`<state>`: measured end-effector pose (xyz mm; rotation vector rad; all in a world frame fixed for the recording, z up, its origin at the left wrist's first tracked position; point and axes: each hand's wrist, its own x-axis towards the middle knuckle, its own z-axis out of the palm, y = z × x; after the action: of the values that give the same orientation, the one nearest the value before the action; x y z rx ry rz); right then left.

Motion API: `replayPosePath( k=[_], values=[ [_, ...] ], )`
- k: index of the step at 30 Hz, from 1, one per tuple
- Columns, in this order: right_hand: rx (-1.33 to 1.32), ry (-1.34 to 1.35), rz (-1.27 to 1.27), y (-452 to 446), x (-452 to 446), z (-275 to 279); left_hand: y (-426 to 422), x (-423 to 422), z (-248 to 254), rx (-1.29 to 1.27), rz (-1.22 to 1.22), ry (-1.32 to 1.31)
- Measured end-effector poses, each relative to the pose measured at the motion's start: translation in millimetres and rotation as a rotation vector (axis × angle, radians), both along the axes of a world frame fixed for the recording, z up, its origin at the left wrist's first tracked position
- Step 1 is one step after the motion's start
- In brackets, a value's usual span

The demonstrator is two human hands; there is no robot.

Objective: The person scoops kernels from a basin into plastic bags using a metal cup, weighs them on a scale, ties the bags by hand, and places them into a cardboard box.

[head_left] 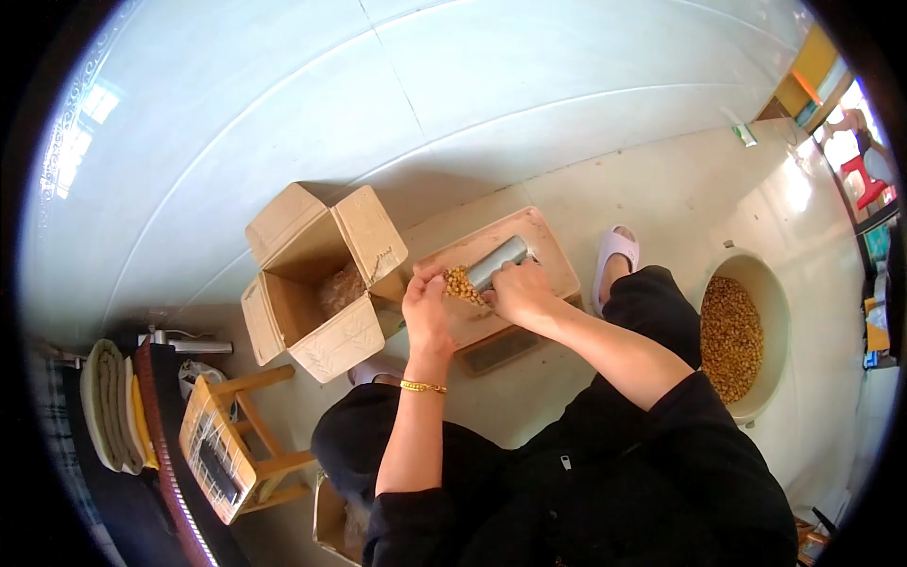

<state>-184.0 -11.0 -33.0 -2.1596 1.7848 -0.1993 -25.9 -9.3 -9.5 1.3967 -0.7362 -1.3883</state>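
Note:
A metal cylinder (pixel 498 262) lies tilted over a shallow pinkish tray (pixel 557 250), in front of my body. My right hand (pixel 522 291) is closed round the cylinder's lower side. Small golden-brown pieces (pixel 462 284) are bunched at the cylinder's left end. Beside that bunch is my left hand (pixel 425 307), its fingers bent and touching the pieces' left side; whatever its fingertips pinch is too small to make out. Under the tray's near edge shows a dark, flat-topped object (pixel 498 351).
An open cardboard box (pixel 337 342) holding clear plastic stands left of the tray. Further left is a wooden stool (pixel 269 465). On the right a large pale tub (pixel 777 326) holds many brown pieces. Another box (pixel 328 518) sits near my left leg.

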Motion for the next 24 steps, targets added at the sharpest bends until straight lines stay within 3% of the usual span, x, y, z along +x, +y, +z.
replayPosePath(
  k=[3, 7, 11, 12, 15, 16, 19, 22, 24],
  values=[
    [-0.025, -0.006, 0.013, -0.3, -2.3, -4.4, 4.1, 14.6, -17.0, -0.021, 0.049, -0.101],
    [-0.031, -0.011, 0.027, 1.2, -0.8, 0.6, 22.9, 21.4, -0.6, -0.100, 0.047, -0.290],
    [-0.040, -0.038, 0.040, 3.4, 3.4, 8.8, 90.1, -0.8, 114.2, -0.255, -0.526, 0.104],
    [-0.024, -0.039, 0.047, 3.7, 5.2, 10.2, 108.8, -0.3, 129.0, -0.365, -0.664, 0.103],
    [0.014, -0.119, 0.013, 3.2, 9.3, 10.2, 140.4, 0.6, 158.3, -0.613, -1.078, 0.688],
    [0.038, -0.195, -0.028, 2.4, 11.4, 9.9, 135.0, -4.3, 170.6, -0.746, -1.258, 0.709],
    [-0.027, -0.249, -0.026, 11.2, 3.0, 28.6, 154.6, -27.1, 197.3, -0.903, -1.223, 0.813],
    [-0.003, -0.266, -0.053, 13.9, -2.5, 32.2, 176.7, -34.0, 196.6, -0.981, -1.012, 0.912],
    [0.053, -0.367, -0.095, 14.0, -5.3, 36.5, 180.8, -34.1, 212.6, -0.872, -1.012, 0.856]
  ],
)
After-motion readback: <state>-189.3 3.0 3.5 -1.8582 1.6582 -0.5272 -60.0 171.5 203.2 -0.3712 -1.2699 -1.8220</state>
